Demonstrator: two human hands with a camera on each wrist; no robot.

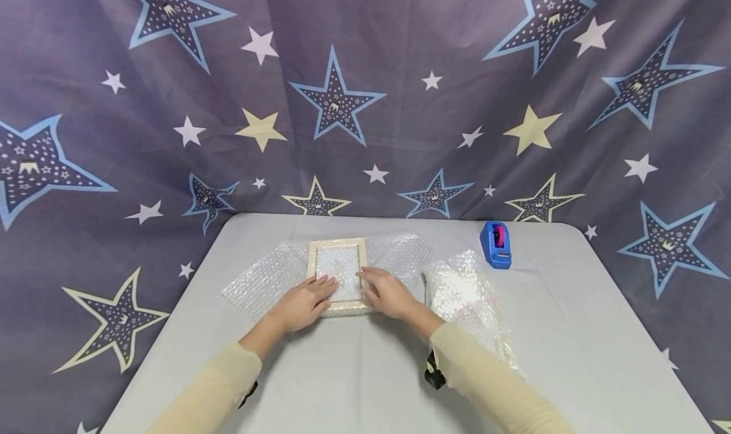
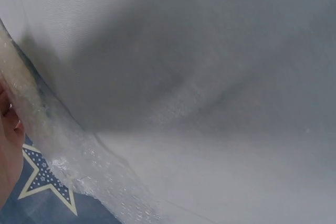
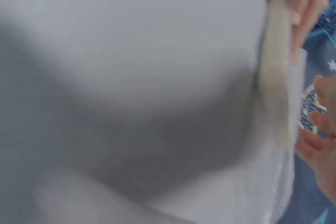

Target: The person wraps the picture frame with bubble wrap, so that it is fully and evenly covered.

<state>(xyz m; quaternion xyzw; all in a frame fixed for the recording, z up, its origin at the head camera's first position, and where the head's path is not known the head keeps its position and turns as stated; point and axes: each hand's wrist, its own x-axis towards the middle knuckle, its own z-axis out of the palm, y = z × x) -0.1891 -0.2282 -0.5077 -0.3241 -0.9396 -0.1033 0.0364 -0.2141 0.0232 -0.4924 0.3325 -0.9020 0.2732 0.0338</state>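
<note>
A cream picture frame (image 1: 337, 243) with a pale middle lies on the table, with bubble wrap (image 1: 263, 278) reaching out to its left and right. My left hand (image 1: 302, 304) rests on the frame's lower left part with its fingers extended. At the frame's right side, my right hand (image 1: 388, 292) has loosely bent fingers near the border. In the right wrist view the right hand (image 3: 321, 135) holds nothing, and the frame's edge (image 3: 274, 51) looks blurred. Only part of the left hand (image 2: 9, 145) shows in the left wrist view, beside the wrapped edge.
To the right lies a pile of clear bubble wrap (image 1: 465, 294), close to my right forearm. A blue tape dispenser (image 1: 497, 247) with a pink core stands at the back right of the white table (image 1: 571, 332). Behind hangs a star-patterned curtain (image 1: 400, 47).
</note>
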